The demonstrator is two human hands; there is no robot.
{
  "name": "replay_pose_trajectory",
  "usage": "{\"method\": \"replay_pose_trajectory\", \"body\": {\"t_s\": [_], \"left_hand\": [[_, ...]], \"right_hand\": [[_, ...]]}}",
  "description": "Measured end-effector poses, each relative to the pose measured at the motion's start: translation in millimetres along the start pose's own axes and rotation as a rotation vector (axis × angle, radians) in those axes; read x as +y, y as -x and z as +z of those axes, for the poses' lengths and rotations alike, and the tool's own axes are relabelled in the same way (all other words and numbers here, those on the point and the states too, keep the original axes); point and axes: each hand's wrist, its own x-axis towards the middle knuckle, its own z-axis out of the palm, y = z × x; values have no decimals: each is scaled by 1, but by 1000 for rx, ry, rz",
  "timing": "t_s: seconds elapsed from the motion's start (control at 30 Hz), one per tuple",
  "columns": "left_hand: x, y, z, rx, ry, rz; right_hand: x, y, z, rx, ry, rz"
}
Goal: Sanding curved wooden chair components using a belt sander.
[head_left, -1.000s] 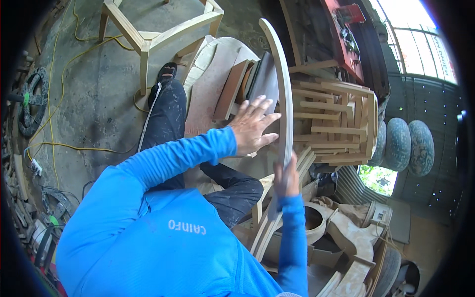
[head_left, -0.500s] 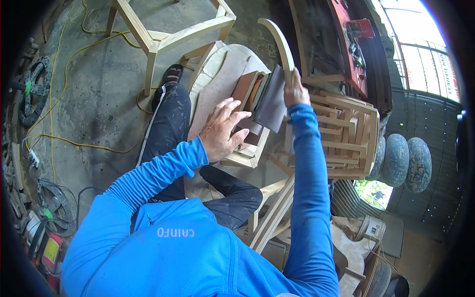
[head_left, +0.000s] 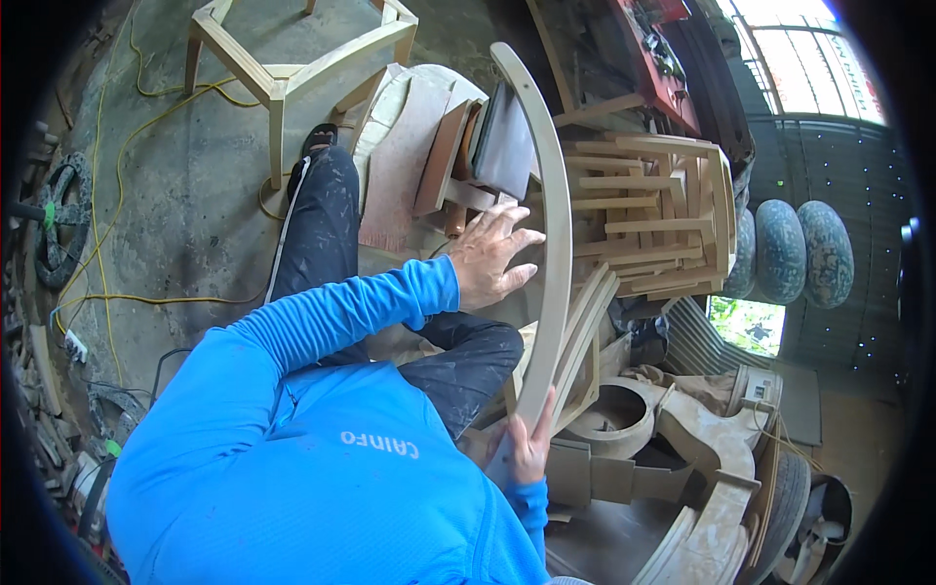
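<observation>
A long curved pale wooden slat [head_left: 556, 224] stands nearly upright in front of me, arching from the top centre down to my lap. My right hand [head_left: 531, 447] grips its lower end. With fingers spread and holding nothing, my left hand [head_left: 490, 258] rests flat beside the slat's middle, the fingertips at its edge. A grey pad [head_left: 504, 144] and brown boards [head_left: 441, 156] lean just behind the slat. My dark, dusty trouser legs [head_left: 322, 224] stretch out below the hands.
A bare wooden chair frame [head_left: 283, 73] stands on the concrete floor at the upper left. Stacked chair frames [head_left: 658, 205] fill the right. Yellow cable [head_left: 146, 297] runs across the floor at left. Carved wooden parts [head_left: 682, 439] lie at lower right, tyres [head_left: 799, 253] further right.
My right hand has come down from the top of the slat to its lower end. My left hand has moved right, from the boards to the slat's middle.
</observation>
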Motion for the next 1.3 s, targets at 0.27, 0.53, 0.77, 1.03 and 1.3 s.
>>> {"method": "replay_pose_trajectory", "body": {"t_s": [0.27, 0.53, 0.77, 1.03, 1.3], "left_hand": [[-9, 13, 4, -49, 104, -78], [-55, 9, -28, 114, 96, -175], [-60, 1, -52, 144, 49, -253], [-39, 3, -41, 135, 54, -189], [-38, -16, 26, -13, 599, -455]], "right_hand": [[0, 24, -24, 14, -449, 361], [-100, -234, 74, -195, -83, 78], [-172, -420, 155, -199, 76, -206], [-135, -348, 104, -185, 164, -347], [-21, -49, 6, -41, -117, 127]]}}
